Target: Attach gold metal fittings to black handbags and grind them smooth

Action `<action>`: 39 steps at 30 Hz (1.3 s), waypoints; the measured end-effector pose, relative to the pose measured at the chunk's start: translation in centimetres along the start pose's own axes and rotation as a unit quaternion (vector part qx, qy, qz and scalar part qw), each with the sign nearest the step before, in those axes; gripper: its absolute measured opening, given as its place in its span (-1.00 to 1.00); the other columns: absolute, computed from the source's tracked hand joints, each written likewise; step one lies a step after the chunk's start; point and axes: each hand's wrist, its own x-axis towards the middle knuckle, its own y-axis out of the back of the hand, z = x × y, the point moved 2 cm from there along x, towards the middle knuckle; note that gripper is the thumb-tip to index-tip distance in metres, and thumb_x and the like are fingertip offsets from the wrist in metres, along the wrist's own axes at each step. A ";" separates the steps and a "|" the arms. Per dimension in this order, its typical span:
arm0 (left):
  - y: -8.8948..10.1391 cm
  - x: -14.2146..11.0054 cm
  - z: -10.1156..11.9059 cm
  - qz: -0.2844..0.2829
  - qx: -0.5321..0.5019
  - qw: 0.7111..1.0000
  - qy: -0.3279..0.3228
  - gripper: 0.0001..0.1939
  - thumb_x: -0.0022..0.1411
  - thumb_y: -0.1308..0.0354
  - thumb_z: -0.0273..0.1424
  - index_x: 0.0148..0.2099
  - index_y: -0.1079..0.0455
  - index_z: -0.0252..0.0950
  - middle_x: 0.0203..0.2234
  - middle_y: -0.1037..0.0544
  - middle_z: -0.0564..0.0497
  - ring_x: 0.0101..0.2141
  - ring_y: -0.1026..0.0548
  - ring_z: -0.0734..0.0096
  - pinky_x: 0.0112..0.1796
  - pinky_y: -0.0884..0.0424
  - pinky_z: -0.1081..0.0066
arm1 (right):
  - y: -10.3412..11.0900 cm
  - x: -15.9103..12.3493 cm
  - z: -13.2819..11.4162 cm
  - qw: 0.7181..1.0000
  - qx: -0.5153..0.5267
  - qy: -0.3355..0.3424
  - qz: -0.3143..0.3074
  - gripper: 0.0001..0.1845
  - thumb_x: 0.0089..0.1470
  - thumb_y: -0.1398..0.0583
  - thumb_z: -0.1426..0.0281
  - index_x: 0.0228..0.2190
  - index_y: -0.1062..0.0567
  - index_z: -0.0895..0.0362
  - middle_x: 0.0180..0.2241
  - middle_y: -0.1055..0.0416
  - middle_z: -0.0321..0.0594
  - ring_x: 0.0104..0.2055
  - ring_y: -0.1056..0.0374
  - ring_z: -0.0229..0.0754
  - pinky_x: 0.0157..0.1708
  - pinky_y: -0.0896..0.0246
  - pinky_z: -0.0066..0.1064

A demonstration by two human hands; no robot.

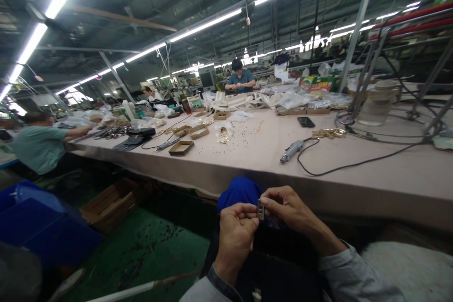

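Note:
A small gold-coloured rectangular metal fitting with an opening in its middle is held between my two hands over my lap. My left hand pinches its left side and lower edge between thumb and fingers. The thumb and fingertips of my right hand close on its upper right part. Blue cloth lies just behind the fitting. Whether anything smaller is in the fingers, I cannot make out.
Beyond my hands runs a cloth-covered table. It bears an electric screwdriver with a black cord, a phone, gold-coloured metal pieces and a small cardboard tray. Co-workers sit opposite and at the left.

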 end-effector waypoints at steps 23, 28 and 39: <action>0.0 2.2 -1.4 -0.012 0.058 0.998 -0.007 -0.71 0.10 -0.28 -0.29 -0.34 -0.55 -0.49 -0.70 -0.47 -0.01 -0.84 -0.20 0.62 -0.80 0.04 0.58 | -0.6 1.2 1.4 0.999 0.044 0.000 -0.006 -0.60 0.23 -0.27 0.11 -0.35 -0.58 0.23 -0.54 -0.41 -0.28 -0.56 -0.19 -0.35 -0.56 -0.04 -0.51; 0.1 3.2 -2.1 0.029 0.042 0.999 -0.005 -0.74 0.07 -0.29 -0.30 -0.44 -0.53 -0.47 -0.71 -0.47 -0.03 -0.84 -0.16 0.66 -0.80 0.04 0.59 | -0.8 2.1 2.6 0.996 0.082 -0.039 -0.016 -0.55 0.20 -0.27 0.06 -0.34 -0.59 0.24 -0.50 -0.48 -0.21 -0.58 -0.25 -0.34 -0.56 -0.10 -0.51; 0.8 3.3 -2.8 0.019 0.072 0.997 0.000 -0.73 0.14 -0.32 -0.32 -0.20 -0.56 -0.46 -0.45 -0.63 -0.16 -0.79 -0.31 0.62 -0.76 -0.09 0.59 | -0.9 1.7 0.8 0.979 -0.184 0.010 0.091 -0.65 0.23 -0.22 0.14 -0.16 -0.59 0.16 -0.40 -0.54 -0.19 -0.42 -0.38 -0.19 -0.39 -0.22 -0.39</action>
